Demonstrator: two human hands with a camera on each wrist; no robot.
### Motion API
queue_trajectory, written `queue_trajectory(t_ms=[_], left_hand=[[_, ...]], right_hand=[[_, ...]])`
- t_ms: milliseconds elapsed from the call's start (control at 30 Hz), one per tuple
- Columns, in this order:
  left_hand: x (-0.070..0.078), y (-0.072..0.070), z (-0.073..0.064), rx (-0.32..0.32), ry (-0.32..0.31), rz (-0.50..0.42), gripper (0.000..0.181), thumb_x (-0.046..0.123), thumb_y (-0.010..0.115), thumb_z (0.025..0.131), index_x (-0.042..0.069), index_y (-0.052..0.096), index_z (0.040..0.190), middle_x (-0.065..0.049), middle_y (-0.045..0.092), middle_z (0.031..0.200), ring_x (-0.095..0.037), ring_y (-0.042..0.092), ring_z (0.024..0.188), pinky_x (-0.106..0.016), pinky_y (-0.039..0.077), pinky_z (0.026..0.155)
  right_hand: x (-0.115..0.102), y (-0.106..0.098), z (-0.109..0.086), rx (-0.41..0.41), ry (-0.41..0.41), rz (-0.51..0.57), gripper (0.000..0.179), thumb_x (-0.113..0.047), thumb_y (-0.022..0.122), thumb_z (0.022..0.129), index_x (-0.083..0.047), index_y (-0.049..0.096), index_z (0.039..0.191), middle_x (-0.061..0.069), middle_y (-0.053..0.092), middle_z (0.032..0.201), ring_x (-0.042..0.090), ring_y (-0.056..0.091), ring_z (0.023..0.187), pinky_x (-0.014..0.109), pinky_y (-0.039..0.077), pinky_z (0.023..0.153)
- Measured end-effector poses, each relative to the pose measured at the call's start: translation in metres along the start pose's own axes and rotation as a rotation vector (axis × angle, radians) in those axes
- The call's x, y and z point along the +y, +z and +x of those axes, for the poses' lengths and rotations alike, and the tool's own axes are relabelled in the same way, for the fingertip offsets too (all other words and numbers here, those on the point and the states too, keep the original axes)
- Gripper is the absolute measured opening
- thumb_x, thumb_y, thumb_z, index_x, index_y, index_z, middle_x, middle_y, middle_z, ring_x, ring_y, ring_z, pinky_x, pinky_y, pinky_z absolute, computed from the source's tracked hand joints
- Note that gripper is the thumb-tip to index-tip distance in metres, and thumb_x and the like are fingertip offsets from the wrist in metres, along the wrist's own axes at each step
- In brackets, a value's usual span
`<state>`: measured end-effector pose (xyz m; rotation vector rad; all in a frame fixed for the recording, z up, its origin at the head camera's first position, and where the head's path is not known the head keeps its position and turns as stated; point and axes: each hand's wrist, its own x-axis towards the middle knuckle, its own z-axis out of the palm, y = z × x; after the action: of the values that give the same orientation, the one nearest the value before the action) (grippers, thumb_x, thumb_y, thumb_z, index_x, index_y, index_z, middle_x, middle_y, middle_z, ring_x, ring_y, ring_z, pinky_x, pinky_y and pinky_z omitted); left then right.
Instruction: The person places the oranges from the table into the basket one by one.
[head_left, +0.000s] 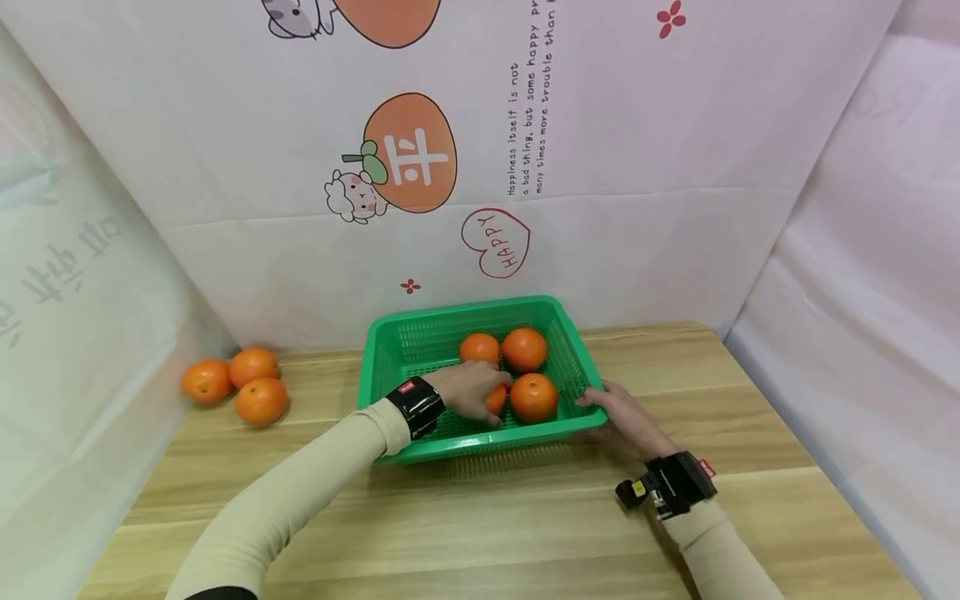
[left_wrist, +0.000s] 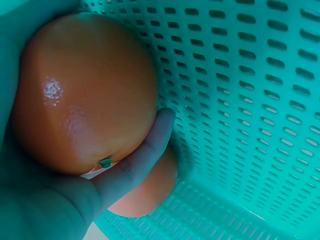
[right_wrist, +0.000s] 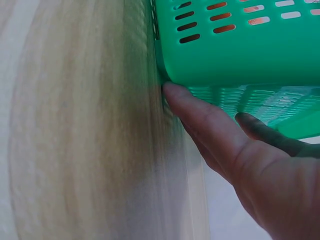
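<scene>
A green plastic basket [head_left: 487, 440] with slotted walls sits on the wooden table. Inside it, my left hand [head_left: 468, 388] holds an orange [left_wrist: 85, 95], the thumb curving round its lower side in the left wrist view. Close by in the basket are three more oranges, one behind the hand [head_left: 479, 346], one at the back right [head_left: 524, 349] and one at the front right [head_left: 533, 398]. My right hand [head_left: 630, 418] grips the basket's front right corner. Its thumb lies over the rim, and its other fingers reach low along the outer wall [right_wrist: 225, 65].
Three loose oranges [head_left: 262, 402] lie grouped on the table at the back left. A printed white cloth [head_left: 600, 250] hangs behind the basket, and white sheets [head_left: 847, 275] rise along both sides. The wooden tabletop [head_left: 480, 533] extends in front of the basket.
</scene>
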<state>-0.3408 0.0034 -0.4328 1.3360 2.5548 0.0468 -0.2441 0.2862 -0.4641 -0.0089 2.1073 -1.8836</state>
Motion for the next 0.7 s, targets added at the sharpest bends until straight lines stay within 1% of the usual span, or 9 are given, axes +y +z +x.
queue_trajectory(t_ms=[233, 333, 467, 533, 600, 700], left_hand=[[0.0024, 0.0008, 0.0011, -0.031, -0.024, 0.015, 0.071, 0.045, 0.080, 0.092, 0.014, 0.056, 0.150, -0.007, 0.064, 0.145, -0.020, 0.064, 0.125, -0.036, 0.056, 0.103], [0.0028, 0.0012, 0.0025, -0.029, -0.022, 0.017, 0.070, 0.046, 0.080, 0.091, 0.014, 0.056, 0.149, -0.007, 0.064, 0.144, -0.019, 0.065, 0.122, -0.035, 0.056, 0.101], [0.0031, 0.0008, 0.0044, -0.023, -0.012, 0.018, 0.066, 0.046, 0.080, 0.091, 0.015, 0.059, 0.146, -0.005, 0.067, 0.136, -0.015, 0.066, 0.108, -0.031, 0.057, 0.089], [0.0031, 0.0010, 0.0053, -0.018, -0.010, 0.018, 0.065, 0.047, 0.080, 0.091, 0.015, 0.059, 0.144, -0.005, 0.068, 0.134, -0.014, 0.065, 0.104, -0.030, 0.056, 0.086], [0.0035, 0.0013, 0.0057, -0.017, -0.010, 0.018, 0.066, 0.048, 0.080, 0.091, 0.014, 0.060, 0.144, -0.005, 0.068, 0.134, -0.014, 0.065, 0.104, -0.031, 0.057, 0.086], [0.0038, 0.0029, 0.0063, -0.015, -0.023, 0.016, 0.070, 0.050, 0.081, 0.090, 0.015, 0.058, 0.146, -0.006, 0.066, 0.138, -0.017, 0.067, 0.113, -0.033, 0.058, 0.093]], right_hand=[[-0.0006, 0.0014, 0.0006, 0.003, 0.001, -0.013, 0.063, -0.015, 0.050, 0.098, 0.012, 0.034, 0.153, 0.027, 0.058, 0.134, 0.013, 0.064, 0.100, 0.028, 0.056, 0.089], [-0.0006, 0.0007, -0.0003, 0.001, -0.008, -0.015, 0.063, -0.014, 0.050, 0.098, 0.012, 0.033, 0.153, 0.026, 0.059, 0.132, 0.012, 0.064, 0.099, 0.028, 0.056, 0.089], [-0.0011, -0.0004, -0.0013, -0.007, -0.020, -0.012, 0.061, -0.014, 0.049, 0.099, 0.012, 0.033, 0.152, 0.021, 0.060, 0.126, 0.010, 0.064, 0.097, 0.026, 0.056, 0.088], [-0.0014, -0.0007, -0.0015, -0.011, -0.021, -0.010, 0.061, -0.014, 0.049, 0.099, 0.012, 0.033, 0.152, 0.019, 0.060, 0.124, 0.009, 0.064, 0.096, 0.026, 0.056, 0.087], [-0.0014, -0.0008, -0.0016, -0.011, -0.019, -0.010, 0.060, -0.014, 0.049, 0.099, 0.012, 0.033, 0.151, 0.018, 0.060, 0.123, 0.009, 0.064, 0.095, 0.026, 0.056, 0.087], [-0.0012, -0.0004, -0.0016, -0.007, -0.012, -0.004, 0.060, -0.014, 0.049, 0.099, 0.012, 0.034, 0.151, 0.021, 0.061, 0.125, 0.010, 0.065, 0.096, 0.028, 0.057, 0.088]])
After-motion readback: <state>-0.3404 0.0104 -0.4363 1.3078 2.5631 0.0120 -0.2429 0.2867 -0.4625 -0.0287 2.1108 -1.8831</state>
